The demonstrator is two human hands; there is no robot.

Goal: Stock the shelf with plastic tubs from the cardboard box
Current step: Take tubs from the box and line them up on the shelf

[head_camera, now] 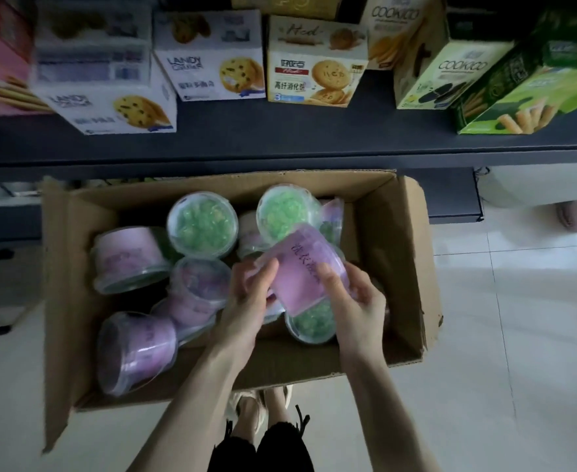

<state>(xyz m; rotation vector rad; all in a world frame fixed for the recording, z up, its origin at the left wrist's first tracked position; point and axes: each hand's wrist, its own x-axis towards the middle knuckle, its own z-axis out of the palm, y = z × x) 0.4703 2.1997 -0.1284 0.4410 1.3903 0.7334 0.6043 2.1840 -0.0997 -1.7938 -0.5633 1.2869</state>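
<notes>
Matt brown corrugated cardboard for the cardboard box (413,267), fibrous, creased at the flaps. Thin clear plastic, glossy and catching the light, for the tubs (137,349) inside. Smooth see-through plastic for the lids (202,226). Smooth pink-purple label with a soft sheen round the held tub (306,267); paper or film, hard to tell. Dark, even, matt finish on the shelf (280,137). Printed card with a slight gloss for the biscuit cartons (314,63). Pale, smooth, faintly shiny tile for the floor (518,318).

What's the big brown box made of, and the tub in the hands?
The box looks like matte brown cardboard: creased flaps, rough torn edges. The tub seems to be smooth, slightly shiny plastic wrapped in a purple label, though the blur leaves that uncertain.
</notes>
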